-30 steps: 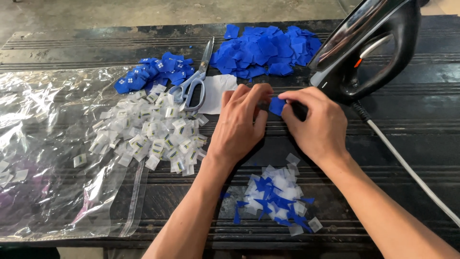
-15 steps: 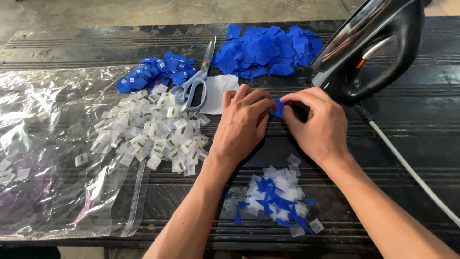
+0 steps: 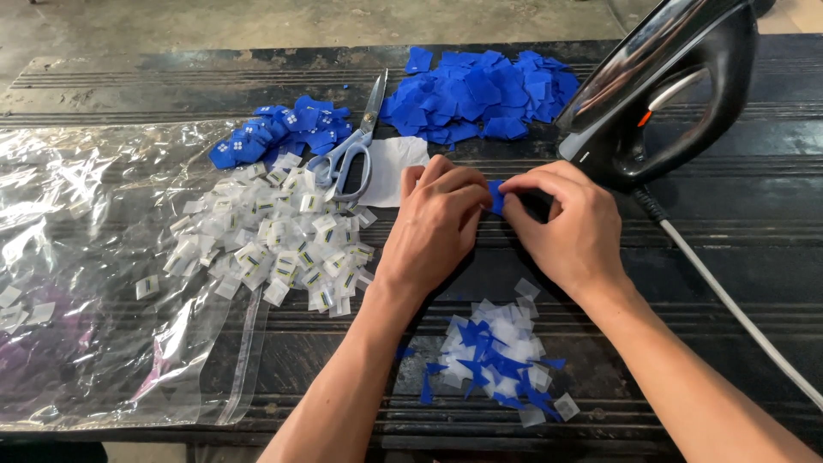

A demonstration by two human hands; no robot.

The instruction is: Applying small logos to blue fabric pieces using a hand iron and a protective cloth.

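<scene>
- Grip: we see the left hand [image 3: 437, 227] and the right hand [image 3: 570, 227] meeting at the middle of the dark ridged table [image 3: 754, 223], fingertips of both pinched closed on one small blue fabric square [image 3: 495, 195], which lies between them just in front of the iron
- Far left: a clear plastic sheet [image 3: 77, 283] covers the table edge, with a few stray white pieces on it
- Left of centre: a spread heap of white tags [image 3: 274, 236], many with a small striped mark, lies partly on the plastic; we judge this the stock not yet worked
- Behind it: a small pile of blue squares with white tags [image 3: 279, 133], which we read as finished pieces, still few beside the loose stock
- Scissors [image 3: 356, 146] rest shut between the two blue piles, blades pointing away, beside a white scrap [image 3: 396, 165]
- Centre rear: a larger pile of plain blue squares [image 3: 484, 94], seemingly untouched supply
- Near edge, between the forearms: a litter of white and blue offcuts [image 3: 501, 364]
- Right: a black iron [image 3: 660, 94] stands tilted on its heel, its cord [image 3: 729, 300] trailing to the lower right; neither hand touches it
- Our judgement: most of the work remains
</scene>
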